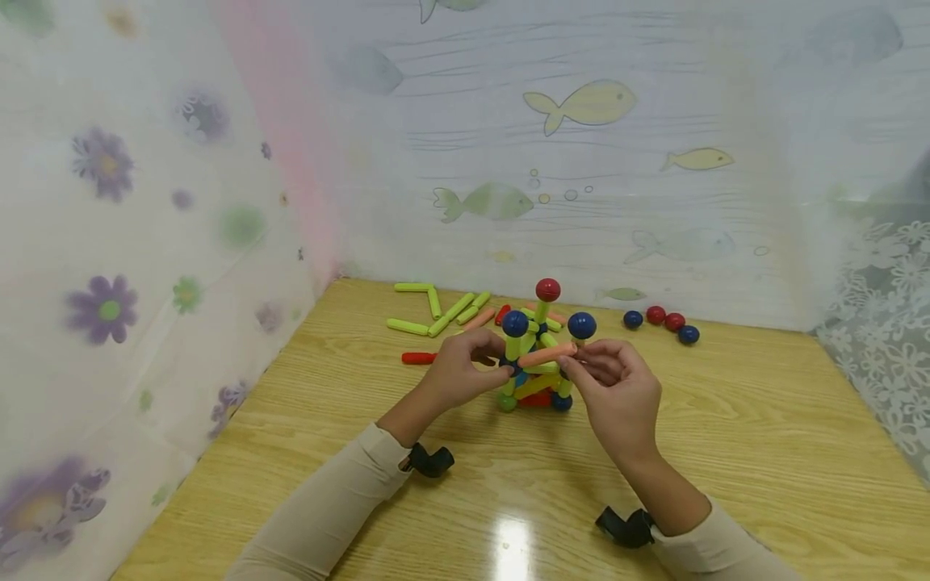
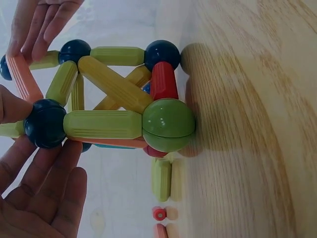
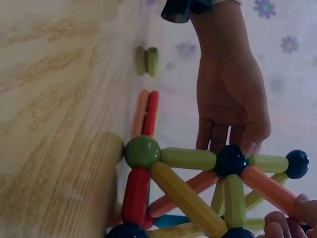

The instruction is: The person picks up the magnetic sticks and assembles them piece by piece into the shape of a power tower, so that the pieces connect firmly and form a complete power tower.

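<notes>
A frame of magnetic rods and balls stands on the table, with a green ball (image 2: 168, 124) at a bottom corner and a red ball (image 1: 548, 290) at the top. My left hand (image 1: 461, 373) holds a dark blue ball (image 2: 45, 124) at mid-height between thumb and fingers. An orange rod (image 1: 548, 355) slants up from that ball. Its other end is pinched by my right hand (image 1: 623, 395). Yellow rods (image 3: 188, 198) cross one side of the frame, and a red rod (image 3: 134, 196) joins the green ball to a dark blue one.
Loose lime-green rods (image 1: 452, 314) lie behind and left of the frame, near a red rod (image 1: 418, 358). At the back right sit red balls (image 1: 656, 315) and dark blue balls (image 1: 633, 319). Printed curtains (image 1: 465, 137) border the wooden table (image 1: 741, 420) at the back and left.
</notes>
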The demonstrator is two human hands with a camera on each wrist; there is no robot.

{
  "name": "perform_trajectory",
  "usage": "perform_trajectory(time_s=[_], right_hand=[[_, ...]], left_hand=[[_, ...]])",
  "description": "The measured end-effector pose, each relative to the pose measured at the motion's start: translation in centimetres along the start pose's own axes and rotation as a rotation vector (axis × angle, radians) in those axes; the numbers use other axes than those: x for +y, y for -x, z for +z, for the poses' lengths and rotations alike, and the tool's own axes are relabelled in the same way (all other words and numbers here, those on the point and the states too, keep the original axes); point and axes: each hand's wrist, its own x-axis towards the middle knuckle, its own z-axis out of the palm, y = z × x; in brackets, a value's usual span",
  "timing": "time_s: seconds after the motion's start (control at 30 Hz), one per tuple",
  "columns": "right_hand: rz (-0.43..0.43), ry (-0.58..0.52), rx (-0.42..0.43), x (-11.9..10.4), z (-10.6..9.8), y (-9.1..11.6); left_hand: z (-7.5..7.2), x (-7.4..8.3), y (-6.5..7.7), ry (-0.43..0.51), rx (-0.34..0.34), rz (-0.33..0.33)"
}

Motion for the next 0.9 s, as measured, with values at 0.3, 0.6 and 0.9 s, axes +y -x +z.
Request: perform_trajectory(time_s=[0.3,0.6,0.9], right_hand=[[-0.017,0.012,0.04,-0.2,-0.3,-0.6],[-0.051,0.144,0.039,-0.2,-0.7,-1.0],[-0.065,0.247,-0.111,0.0,-1.7,-2.3]], left_hand=[[0.5,0.2,0.1,-0.001,-0.013,0.018],[0.7,0.3,0.1,-0.023,-0.019,0.025],[0.7,0.4,0.1,-0.05,-0.03,0.02]])
